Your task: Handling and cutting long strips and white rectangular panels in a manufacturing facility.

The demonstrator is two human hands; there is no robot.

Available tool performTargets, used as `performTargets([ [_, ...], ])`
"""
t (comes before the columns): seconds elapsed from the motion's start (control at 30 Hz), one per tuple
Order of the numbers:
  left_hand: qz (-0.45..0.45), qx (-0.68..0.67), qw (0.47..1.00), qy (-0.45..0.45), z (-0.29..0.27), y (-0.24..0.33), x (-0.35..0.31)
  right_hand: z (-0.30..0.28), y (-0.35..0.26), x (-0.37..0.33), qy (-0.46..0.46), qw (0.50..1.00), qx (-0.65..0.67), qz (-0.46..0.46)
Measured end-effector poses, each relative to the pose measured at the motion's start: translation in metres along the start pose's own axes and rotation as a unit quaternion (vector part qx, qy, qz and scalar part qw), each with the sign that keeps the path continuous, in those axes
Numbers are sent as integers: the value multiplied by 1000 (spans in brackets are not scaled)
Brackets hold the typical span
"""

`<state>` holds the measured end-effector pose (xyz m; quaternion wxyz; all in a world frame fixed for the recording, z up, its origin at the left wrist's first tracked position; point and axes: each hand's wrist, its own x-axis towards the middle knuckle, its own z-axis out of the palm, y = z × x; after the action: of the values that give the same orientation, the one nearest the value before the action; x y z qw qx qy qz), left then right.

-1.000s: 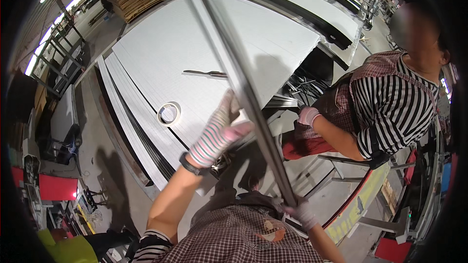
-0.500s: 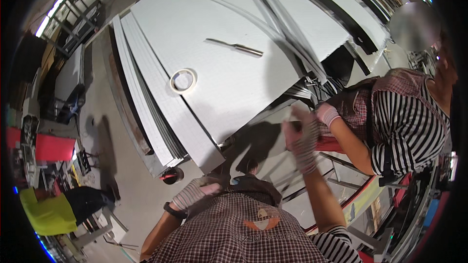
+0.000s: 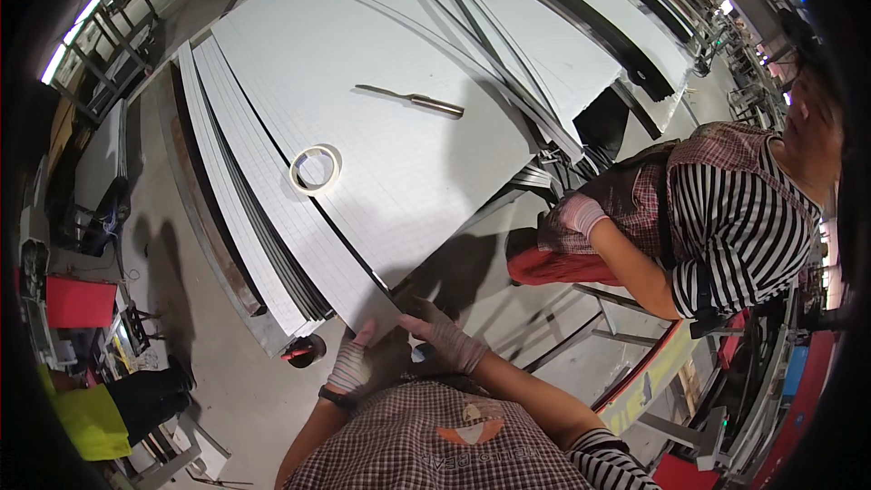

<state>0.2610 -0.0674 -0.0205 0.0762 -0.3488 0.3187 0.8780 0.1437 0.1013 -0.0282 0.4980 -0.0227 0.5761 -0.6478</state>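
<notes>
A long narrow white panel (image 3: pixel 295 209) lies along the left side of a stack of wide white sheets (image 3: pixel 390 181). My left hand (image 3: pixel 352 365), in a striped glove, holds the panel's near end, its thumb along the edge and its other fingers hidden. Beside it my right hand (image 3: pixel 449 340), gloved too, grips the same end at its right corner; its fingertips are partly blurred. A roll of cream tape (image 3: pixel 315 170) lies across the gap between the narrow panel and the wide sheet. Farther right rests a slim knife-like tool with a metal handle (image 3: pixel 437 106).
Several narrow white strips (image 3: pixel 245 209) are stacked left of the panel. Long dark strips (image 3: pixel 508 63) cross the far sheets. A co-worker in a striped shirt (image 3: pixel 726 209) stands at the right, a gloved hand (image 3: pixel 581 213) at the waist. Someone in yellow (image 3: pixel 91 422) is at lower left.
My right hand has come down and left from near the co-worker to the panel's end. My left hand has moved up to that end. The whole view has shifted slightly.
</notes>
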Motion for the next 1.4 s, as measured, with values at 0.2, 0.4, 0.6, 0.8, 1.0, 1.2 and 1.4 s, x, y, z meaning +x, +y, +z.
performTargets([
  [0.2, -20, -25, 993, -115, -33, -22, 14, 10, 20, 7, 2, 996, 16, 84],
  [0.4, -29, -36, 999, -15, -38, -27, 26, 16, 15, 17, -31, 998, -36, 43],
  [0.6, 76, 12, 996, 50, -7, 6, 17, 1, 11, 3, 15, 989, 118, 88],
  [0.8, 140, -145, 971, 125, -1, 18, 24, -21, 38, 18, -29, 997, 45, 49],
  [1.0, -10, -87, 981, -173, 10, -5, 32, -21, 19, 11, 11, 983, 171, 65],
  [1.2, 52, -88, 994, -35, 63, 22, 73, -35, -26, 43, -20, 961, 273, -32],
  [1.4, 70, -118, 988, 72, 75, 21, 126, -71, -34, 118, 32, 913, 402, -68],
])
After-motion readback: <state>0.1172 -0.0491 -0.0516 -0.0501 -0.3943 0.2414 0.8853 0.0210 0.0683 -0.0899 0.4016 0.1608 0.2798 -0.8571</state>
